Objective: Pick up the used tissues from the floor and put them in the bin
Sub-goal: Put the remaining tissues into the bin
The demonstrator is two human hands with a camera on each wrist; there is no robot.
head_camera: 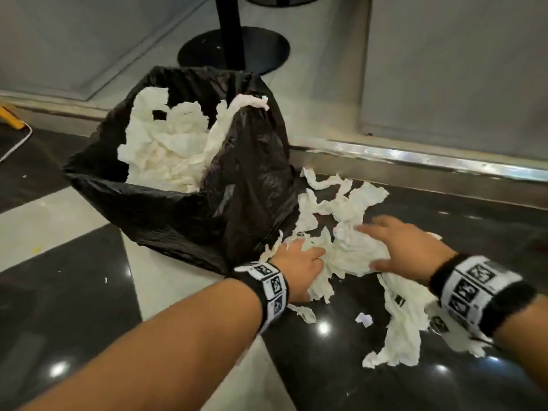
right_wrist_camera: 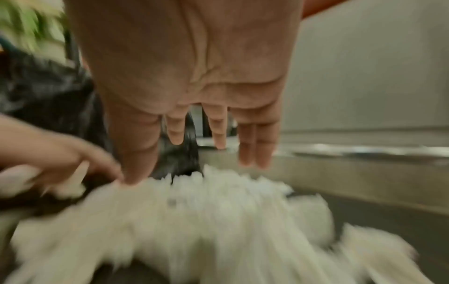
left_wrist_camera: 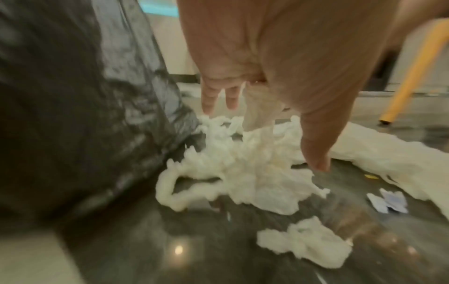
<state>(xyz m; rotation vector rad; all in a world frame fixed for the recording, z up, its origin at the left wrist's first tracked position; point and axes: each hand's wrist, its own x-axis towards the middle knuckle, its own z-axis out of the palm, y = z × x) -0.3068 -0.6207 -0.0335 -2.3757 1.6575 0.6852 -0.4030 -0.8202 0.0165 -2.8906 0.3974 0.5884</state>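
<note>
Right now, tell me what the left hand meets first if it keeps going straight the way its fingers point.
Likely the crumpled white tissue pile on the dark glossy floor: the left hand already touches it, fingers pointing into it toward the right hand. Depth is unclear.

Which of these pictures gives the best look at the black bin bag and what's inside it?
The head view: the black bin bag shows whole, open-topped, with white tissues inside. The left wrist view shows only its crinkled outer side; the right wrist view, a blurred dark patch.
</note>
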